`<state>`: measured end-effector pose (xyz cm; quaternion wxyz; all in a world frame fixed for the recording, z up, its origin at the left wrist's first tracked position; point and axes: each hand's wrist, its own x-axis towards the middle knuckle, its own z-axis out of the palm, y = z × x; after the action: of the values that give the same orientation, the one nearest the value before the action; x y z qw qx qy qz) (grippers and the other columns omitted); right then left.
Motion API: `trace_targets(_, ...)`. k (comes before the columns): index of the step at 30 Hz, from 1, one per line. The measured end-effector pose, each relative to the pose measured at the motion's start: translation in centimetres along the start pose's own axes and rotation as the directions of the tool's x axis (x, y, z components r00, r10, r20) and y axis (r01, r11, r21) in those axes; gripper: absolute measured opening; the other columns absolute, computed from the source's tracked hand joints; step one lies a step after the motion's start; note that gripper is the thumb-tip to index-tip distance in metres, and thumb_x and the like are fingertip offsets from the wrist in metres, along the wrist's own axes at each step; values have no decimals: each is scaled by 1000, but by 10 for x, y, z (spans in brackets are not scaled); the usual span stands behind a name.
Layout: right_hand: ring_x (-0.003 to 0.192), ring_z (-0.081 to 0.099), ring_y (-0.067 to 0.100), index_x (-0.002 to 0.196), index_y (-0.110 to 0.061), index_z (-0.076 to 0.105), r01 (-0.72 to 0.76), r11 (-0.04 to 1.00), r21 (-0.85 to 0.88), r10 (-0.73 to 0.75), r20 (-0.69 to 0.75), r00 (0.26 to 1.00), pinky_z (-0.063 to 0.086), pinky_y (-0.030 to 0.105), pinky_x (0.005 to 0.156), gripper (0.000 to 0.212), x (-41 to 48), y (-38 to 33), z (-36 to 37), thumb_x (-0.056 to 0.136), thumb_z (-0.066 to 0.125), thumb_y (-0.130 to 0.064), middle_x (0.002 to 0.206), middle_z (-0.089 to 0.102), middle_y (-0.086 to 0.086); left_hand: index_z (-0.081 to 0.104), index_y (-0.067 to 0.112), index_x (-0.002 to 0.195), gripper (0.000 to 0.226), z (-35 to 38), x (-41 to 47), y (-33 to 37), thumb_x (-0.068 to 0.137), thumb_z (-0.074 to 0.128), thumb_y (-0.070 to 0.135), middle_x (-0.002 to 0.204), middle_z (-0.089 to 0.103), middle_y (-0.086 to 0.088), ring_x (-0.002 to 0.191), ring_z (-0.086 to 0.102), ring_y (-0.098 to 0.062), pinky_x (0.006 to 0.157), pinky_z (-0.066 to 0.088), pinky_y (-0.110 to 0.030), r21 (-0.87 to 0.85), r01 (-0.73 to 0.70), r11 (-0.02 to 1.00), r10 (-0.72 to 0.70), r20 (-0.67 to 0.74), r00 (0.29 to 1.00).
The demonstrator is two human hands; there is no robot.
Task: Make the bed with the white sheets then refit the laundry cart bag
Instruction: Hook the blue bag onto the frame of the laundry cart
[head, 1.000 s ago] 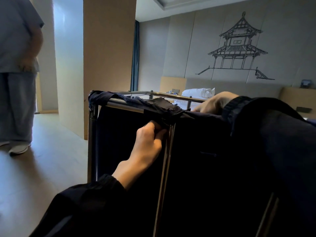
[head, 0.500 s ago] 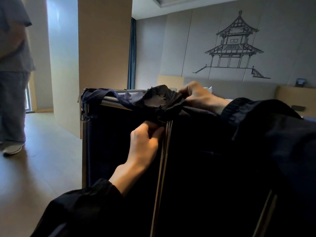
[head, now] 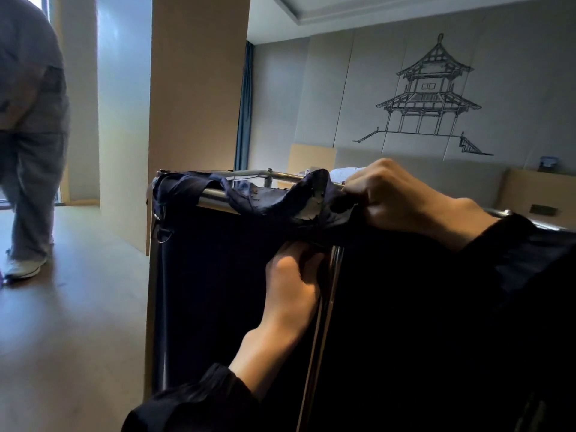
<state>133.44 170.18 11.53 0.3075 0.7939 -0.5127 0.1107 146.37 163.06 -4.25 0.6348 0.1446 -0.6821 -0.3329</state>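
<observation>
The dark navy laundry cart bag (head: 218, 291) hangs inside the cart's metal frame (head: 215, 195), its frayed top hem draped over the frame's near top rail. A person in grey trousers (head: 31, 157) stands well left of the frame. At the frame's near corner, the right hand (head: 405, 201) curls its fingers round the bunched hem. Just below that corner, the left hand (head: 293, 285) pinches bag fabric beside the post.
</observation>
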Motion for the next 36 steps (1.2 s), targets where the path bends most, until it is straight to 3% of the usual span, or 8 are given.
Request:
trace_targets(5,54,44,22,67,-22,48,-36,999,37,34,69,997,39,34,52,25,-10,-16,-3,76,63,-4,55,43,-4,67,3,86,18,9,-10,13,78,52,9,78,61,0,76,53,0,65,34,-2,73,-13,997,20,-105,994)
trace_targets(10,61,50,24,76,-14,65,-119,983,137,120,7,993,46,40,58,11,-21,-21,-1,77,67,-4,60,53,5,67,6,81,14,11,-18,18,80,53,9,73,56,7,73,51,-1,64,31,3,75,-4,997,13,-128,992)
trace_targets(14,72,62,22,94,-12,70,-109,972,210,112,0,994,49,35,64,19,-24,-29,-2,81,59,-4,77,68,6,70,6,82,17,9,-22,17,79,55,13,74,63,3,70,54,-5,63,35,-3,40,35,999,-30,-122,992)
trace_targets(18,77,62,24,113,-25,50,-140,961,237,137,26,990,50,36,69,34,-34,-39,-7,81,48,-15,91,69,4,72,10,85,15,6,-23,15,81,60,19,78,71,0,74,65,-10,71,51,-25,-114,145,983,-154,-68,986)
trace_targets(21,85,58,11,124,-23,44,1,994,108,-10,80,997,49,26,75,46,-32,-47,-7,86,56,-44,106,62,-6,73,11,84,9,3,-20,20,85,67,4,77,73,1,75,68,-7,71,54,-25,-204,207,957,-214,-14,977)
trace_targets(26,77,60,28,129,-31,47,132,967,-219,-107,121,987,48,32,58,48,-29,-52,1,88,45,-56,102,55,8,71,22,74,23,-4,-17,25,81,71,0,75,74,4,73,68,-5,67,54,-21,-287,226,931,-221,52,974)
trace_targets(33,78,58,30,120,-35,42,-4,996,-89,18,160,987,51,43,62,32,-29,-64,1,90,42,-44,105,45,-4,72,28,71,30,-8,-17,27,79,71,-1,75,74,7,76,70,-7,71,53,-22,-319,269,909,-252,94,963)
trace_targets(36,81,60,29,127,-43,48,1,992,-125,21,173,985,53,36,64,37,-29,-66,-1,92,38,-42,112,51,2,71,28,74,32,-9,-16,27,78,72,-3,76,74,9,77,70,-6,73,53,-21,-321,278,906,-257,106,961)
